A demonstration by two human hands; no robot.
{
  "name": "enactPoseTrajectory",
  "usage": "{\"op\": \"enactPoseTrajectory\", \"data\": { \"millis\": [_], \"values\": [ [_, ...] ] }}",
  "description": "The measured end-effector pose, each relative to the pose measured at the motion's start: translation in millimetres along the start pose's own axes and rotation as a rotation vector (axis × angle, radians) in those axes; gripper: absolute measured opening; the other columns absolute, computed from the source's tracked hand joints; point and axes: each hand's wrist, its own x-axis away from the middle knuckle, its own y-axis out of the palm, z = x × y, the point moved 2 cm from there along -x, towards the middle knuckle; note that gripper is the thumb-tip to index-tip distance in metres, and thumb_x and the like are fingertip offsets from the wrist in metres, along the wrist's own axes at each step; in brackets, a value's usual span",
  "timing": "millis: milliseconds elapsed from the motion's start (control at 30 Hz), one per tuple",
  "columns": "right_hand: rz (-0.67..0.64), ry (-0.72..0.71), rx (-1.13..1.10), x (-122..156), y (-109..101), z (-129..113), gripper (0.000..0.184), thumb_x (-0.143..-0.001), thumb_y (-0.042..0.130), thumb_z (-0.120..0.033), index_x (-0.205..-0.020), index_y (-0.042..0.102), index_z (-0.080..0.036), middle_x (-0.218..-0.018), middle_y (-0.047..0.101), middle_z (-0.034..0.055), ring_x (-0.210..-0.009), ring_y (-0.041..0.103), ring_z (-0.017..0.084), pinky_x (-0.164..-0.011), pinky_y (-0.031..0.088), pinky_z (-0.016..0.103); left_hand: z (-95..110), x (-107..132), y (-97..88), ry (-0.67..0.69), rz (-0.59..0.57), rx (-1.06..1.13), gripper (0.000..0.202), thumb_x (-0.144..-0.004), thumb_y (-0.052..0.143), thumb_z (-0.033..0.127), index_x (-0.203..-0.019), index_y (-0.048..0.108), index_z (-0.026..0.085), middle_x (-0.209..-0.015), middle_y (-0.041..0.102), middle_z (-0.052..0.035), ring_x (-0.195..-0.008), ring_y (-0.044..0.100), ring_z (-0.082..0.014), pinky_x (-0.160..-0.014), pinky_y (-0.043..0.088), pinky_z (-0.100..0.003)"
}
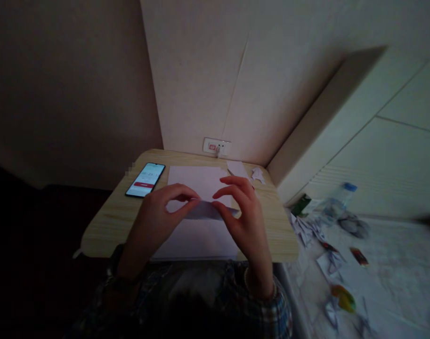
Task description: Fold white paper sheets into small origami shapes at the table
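Note:
A folded sheet of paper [206,211] is held up over the middle of the table. My left hand [162,207] pinches its top edge between thumb and forefinger. On the other side, my right hand [246,212] has its thumb and forefinger tips close together at the same edge, with another finger raised. Beneath both hands lie white sheets of paper [197,240] on the wooden table [105,230]. The paper's underside and the fingers behind it are partly hidden.
A lit phone [145,180] lies left of the paper. Behind my right hand are a paper strip [237,168] and a small folded paper piece [258,175]. A wall socket [216,146] sits behind the table. On the bed at right lie a bottle [342,197] and paper pieces [304,230].

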Motion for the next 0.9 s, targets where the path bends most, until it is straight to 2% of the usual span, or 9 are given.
{"op": "enactPoseTrajectory", "data": {
  "millis": [200, 633, 767, 900],
  "values": [
    [-0.044, -0.006, -0.008, 0, 7, -2, 0.011, -0.081, 0.063, -0.013, -0.084, 0.06, -0.022, -0.112, 0.059, 0.0051, -0.11, 0.052, 0.02, -0.098, 0.04, 0.036, 7, 1, 5.1, 0.084, 0.009, -0.008, 0.008, -0.078, 0.06, 0.02, -0.072, 0.066, 0.02, -0.071, 0.068, 0.0014, -0.07, 0.062, -0.0149, -0.068, 0.048, -0.026],
    [-0.03, -0.031, -0.081, -2, 9, -12, 0.012, -0.08, 0.059, -0.008, -0.081, 0.057, -0.021, -0.107, 0.059, 0.0059, -0.105, 0.054, 0.019, -0.092, 0.042, 0.032, 16, 3, 4.9, 0.114, 0.056, 0.003, 0.011, -0.079, 0.061, 0.019, -0.068, 0.062, 0.02, -0.068, 0.066, 0.003, -0.067, 0.061, -0.0139, -0.066, 0.046, -0.026],
    [0.01, -0.059, -0.065, -2, 3, -6, 0.013, -0.08, 0.059, -0.009, -0.081, 0.058, -0.022, -0.106, 0.061, 0.0041, -0.103, 0.055, 0.018, -0.092, 0.042, 0.033, 12, 10, 1.6, 0.048, 0.185, 0.076, 0.009, -0.079, 0.065, 0.02, -0.07, 0.062, 0.02, -0.071, 0.065, 0.0035, -0.072, 0.061, -0.0135, -0.07, 0.045, -0.026],
    [0.034, -0.02, -0.04, -4, -7, 15, 0.013, -0.081, 0.059, -0.01, -0.081, 0.061, -0.023, -0.105, 0.061, 0.0042, -0.102, 0.056, 0.02, -0.09, 0.044, 0.036, 8, 14, -0.8, -0.04, 0.265, 0.184, 0.007, -0.077, 0.067, 0.019, -0.071, 0.063, 0.021, -0.073, 0.065, 0.0045, -0.073, 0.061, -0.0129, -0.071, 0.046, -0.024]
  ]
}}
